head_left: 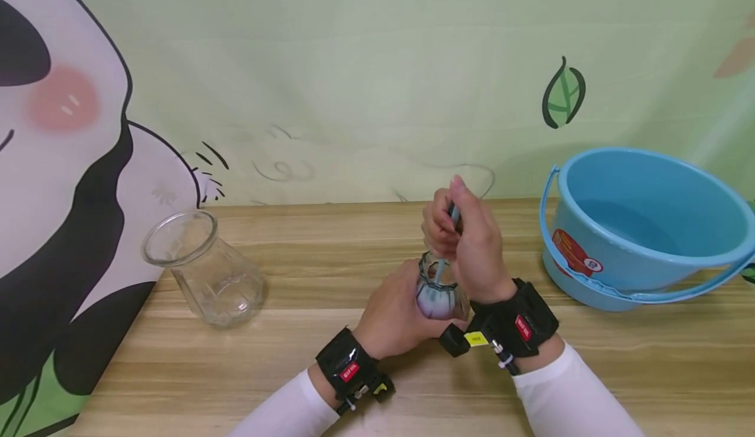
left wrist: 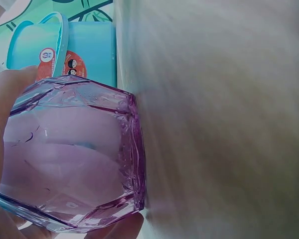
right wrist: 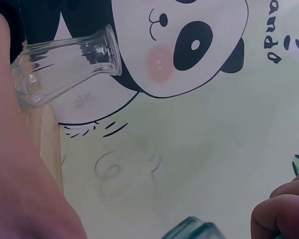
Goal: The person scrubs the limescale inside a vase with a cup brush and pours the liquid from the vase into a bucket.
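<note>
A purple-tinted, faceted glass vase stands low over the wooden table, gripped round its body by my left hand. In the left wrist view the vase shows its base side, with the thumb and fingers along its edges. My right hand is curled round the grey-blue handle of a bottle brush, thumb uppermost. The handle runs down through the vase mouth, and a pale rounded head shows inside the glass. In the right wrist view only a bit of teal glass rim and some curled fingers appear.
A clear glass jar stands to the left on the wooden table. At the right is a light blue bucket with its handle lowered toward the front. Behind the table hangs a pale green cloth with a panda print.
</note>
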Action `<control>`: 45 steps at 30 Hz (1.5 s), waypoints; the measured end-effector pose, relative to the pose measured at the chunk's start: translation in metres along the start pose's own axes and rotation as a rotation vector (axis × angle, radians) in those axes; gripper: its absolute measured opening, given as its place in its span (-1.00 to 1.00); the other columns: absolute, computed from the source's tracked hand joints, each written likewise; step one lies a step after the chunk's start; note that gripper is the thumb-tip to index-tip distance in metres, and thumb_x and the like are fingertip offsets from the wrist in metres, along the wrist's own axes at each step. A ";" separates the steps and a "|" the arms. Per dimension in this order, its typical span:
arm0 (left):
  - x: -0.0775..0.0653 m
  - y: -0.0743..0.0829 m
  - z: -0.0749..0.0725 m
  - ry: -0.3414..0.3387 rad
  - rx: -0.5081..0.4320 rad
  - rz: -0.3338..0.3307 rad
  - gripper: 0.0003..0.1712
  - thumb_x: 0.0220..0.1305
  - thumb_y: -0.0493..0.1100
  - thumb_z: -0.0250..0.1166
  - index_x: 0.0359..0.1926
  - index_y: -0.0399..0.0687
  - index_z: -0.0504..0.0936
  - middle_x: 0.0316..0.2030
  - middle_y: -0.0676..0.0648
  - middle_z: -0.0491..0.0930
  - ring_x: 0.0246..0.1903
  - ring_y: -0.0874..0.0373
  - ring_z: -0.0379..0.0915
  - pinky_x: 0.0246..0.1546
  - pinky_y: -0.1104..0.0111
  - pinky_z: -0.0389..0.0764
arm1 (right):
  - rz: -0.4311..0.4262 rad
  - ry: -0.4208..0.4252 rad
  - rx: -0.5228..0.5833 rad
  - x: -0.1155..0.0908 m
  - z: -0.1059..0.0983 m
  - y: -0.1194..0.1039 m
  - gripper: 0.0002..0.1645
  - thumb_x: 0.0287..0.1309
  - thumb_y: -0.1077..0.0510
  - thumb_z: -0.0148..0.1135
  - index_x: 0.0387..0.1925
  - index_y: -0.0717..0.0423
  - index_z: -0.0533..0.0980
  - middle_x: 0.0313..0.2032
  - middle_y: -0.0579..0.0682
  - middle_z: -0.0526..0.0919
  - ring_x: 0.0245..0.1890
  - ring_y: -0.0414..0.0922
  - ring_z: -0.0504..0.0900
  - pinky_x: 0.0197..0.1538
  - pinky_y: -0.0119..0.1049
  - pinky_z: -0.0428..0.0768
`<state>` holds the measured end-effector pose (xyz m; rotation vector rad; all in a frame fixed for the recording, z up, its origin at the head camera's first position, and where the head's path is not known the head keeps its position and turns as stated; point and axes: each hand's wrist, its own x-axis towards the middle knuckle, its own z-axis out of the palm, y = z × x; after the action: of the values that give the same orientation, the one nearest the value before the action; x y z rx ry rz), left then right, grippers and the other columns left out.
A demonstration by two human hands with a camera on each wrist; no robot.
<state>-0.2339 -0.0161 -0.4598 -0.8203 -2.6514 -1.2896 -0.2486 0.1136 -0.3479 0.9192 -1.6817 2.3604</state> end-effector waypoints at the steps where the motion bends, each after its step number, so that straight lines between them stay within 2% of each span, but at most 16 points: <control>1: 0.000 0.000 0.000 0.000 0.003 0.001 -0.21 -0.19 0.29 0.53 0.04 0.20 0.37 -0.24 0.20 0.46 -0.34 0.31 0.40 -0.44 0.41 0.51 | 0.002 0.000 -0.008 0.000 0.001 0.000 -0.41 0.51 -0.07 -0.44 -0.67 0.05 0.10 -0.76 -0.13 0.07 -0.81 -0.16 0.02 -0.78 -0.20 -0.07; 8: 0.000 -0.001 0.000 0.007 0.025 0.023 -0.24 -0.18 0.25 0.54 0.01 0.22 0.37 -0.25 0.20 0.46 -0.35 0.31 0.38 -0.45 0.42 0.49 | 0.019 -0.002 -0.036 -0.001 0.004 0.003 -0.41 0.51 -0.05 -0.45 -0.68 0.07 0.08 -0.76 -0.12 0.06 -0.81 -0.15 0.01 -0.80 -0.21 -0.07; 15: 0.001 -0.001 0.000 0.006 -0.018 0.051 -0.31 -0.16 0.20 0.56 -0.04 0.19 0.40 -0.28 0.19 0.47 -0.38 0.33 0.41 -0.49 0.42 0.50 | 0.048 -0.062 -0.043 -0.001 0.003 0.004 -0.40 0.52 -0.06 -0.43 -0.68 0.09 0.08 -0.76 -0.09 0.05 -0.81 -0.14 0.02 -0.78 -0.20 -0.06; 21: 0.003 -0.001 0.000 -0.003 -0.050 0.071 -0.36 -0.15 0.18 0.56 -0.08 0.19 0.43 -0.32 0.20 0.50 -0.42 0.34 0.42 -0.53 0.42 0.50 | 0.064 -0.066 -0.028 0.000 0.002 0.004 -0.40 0.52 -0.08 -0.43 -0.67 0.08 0.09 -0.76 -0.11 0.05 -0.80 -0.14 0.02 -0.77 -0.21 -0.07; 36: 0.002 -0.001 0.000 -0.008 -0.029 0.030 -0.29 -0.17 0.27 0.54 -0.04 0.26 0.39 -0.29 0.21 0.47 -0.38 0.32 0.40 -0.48 0.40 0.50 | 0.045 -0.037 -0.032 -0.001 0.000 -0.002 -0.40 0.51 -0.15 -0.44 -0.65 0.03 0.11 -0.75 -0.12 0.06 -0.80 -0.13 0.02 -0.77 -0.19 -0.07; 45: 0.001 -0.002 0.000 -0.002 0.011 -0.009 -0.22 -0.22 0.42 0.48 -0.03 0.25 0.38 -0.26 0.22 0.45 -0.35 0.32 0.39 -0.45 0.41 0.51 | -0.012 -0.020 0.033 -0.001 -0.004 -0.011 -0.37 0.51 -0.19 -0.41 -0.66 0.03 0.08 -0.76 -0.11 0.04 -0.81 -0.16 0.01 -0.77 -0.19 -0.09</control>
<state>-0.2352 -0.0162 -0.4610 -0.8097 -2.6648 -1.2760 -0.2454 0.1218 -0.3404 0.9591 -1.6439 2.3860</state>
